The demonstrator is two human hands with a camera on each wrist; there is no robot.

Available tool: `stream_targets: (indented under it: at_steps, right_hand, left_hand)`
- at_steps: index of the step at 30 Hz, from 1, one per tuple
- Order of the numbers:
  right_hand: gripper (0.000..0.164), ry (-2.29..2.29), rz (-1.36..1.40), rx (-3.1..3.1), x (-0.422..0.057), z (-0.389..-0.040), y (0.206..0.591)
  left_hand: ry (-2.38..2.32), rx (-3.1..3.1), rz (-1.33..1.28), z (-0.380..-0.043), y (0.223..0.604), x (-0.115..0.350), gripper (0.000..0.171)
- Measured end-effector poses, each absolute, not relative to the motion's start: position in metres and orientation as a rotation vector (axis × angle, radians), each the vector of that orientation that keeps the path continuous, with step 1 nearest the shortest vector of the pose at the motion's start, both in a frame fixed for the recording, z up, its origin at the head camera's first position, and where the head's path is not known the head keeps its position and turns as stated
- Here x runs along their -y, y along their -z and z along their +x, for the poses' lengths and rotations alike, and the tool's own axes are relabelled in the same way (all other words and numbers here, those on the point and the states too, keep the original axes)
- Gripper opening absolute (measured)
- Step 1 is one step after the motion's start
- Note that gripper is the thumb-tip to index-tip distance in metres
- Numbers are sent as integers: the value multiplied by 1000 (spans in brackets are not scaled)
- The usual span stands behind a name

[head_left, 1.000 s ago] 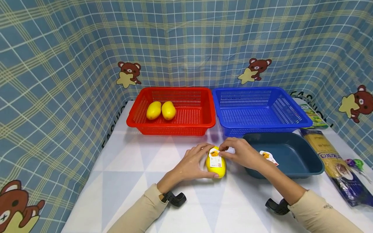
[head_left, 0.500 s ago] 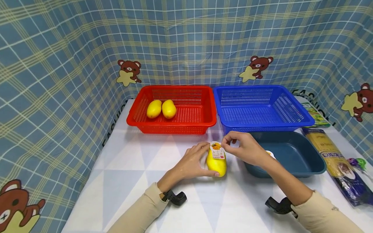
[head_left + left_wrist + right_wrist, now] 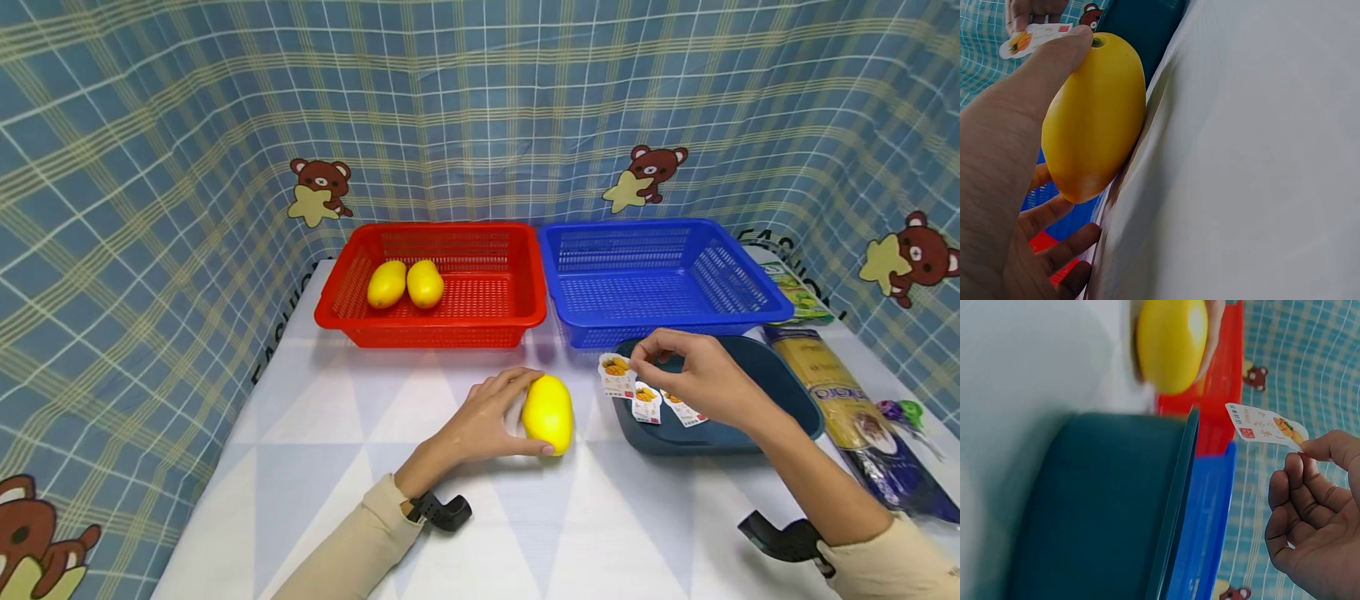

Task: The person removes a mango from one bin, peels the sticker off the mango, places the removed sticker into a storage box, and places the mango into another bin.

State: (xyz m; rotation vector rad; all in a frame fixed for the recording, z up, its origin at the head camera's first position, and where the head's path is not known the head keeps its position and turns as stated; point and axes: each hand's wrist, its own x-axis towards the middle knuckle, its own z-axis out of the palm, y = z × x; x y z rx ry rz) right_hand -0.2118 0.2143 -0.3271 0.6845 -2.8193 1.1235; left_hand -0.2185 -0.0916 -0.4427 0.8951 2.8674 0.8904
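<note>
My left hand (image 3: 476, 421) holds a yellow mango (image 3: 549, 414) on the table, thumb at its near end and fingers at the far end; its top shows bare yellow skin. In the left wrist view the thumb presses beside the stem end of the mango (image 3: 1094, 119). Between thumb and forefinger, my right hand (image 3: 705, 379) pinches a white label sticker (image 3: 617, 379) with a mango picture. It hangs over the left rim of a dark teal tub (image 3: 720, 444). Two more such labels, one (image 3: 647, 405) left of the other (image 3: 681, 409), show at the tub's near left side.
Two mangoes (image 3: 406, 284) lie in a red basket (image 3: 435, 336) at the back. A blue basket (image 3: 667, 317) stands right of it, behind the tub. Along the right edge are a pasta bag (image 3: 847, 408), a green packet (image 3: 798, 293) and small purple and green items (image 3: 900, 412).
The label has come off the mango in my right hand and moved right to the tub. My left hand has stayed on the mango.
</note>
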Motion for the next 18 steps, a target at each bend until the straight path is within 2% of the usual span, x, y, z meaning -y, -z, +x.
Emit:
stream_targets:
  at_steps: [18]
  right_hand:
    - [14, -911, 453, 2929, -286, -216, 343]
  left_hand:
    - [-921, -2853, 904, -219, 444, 92, 104]
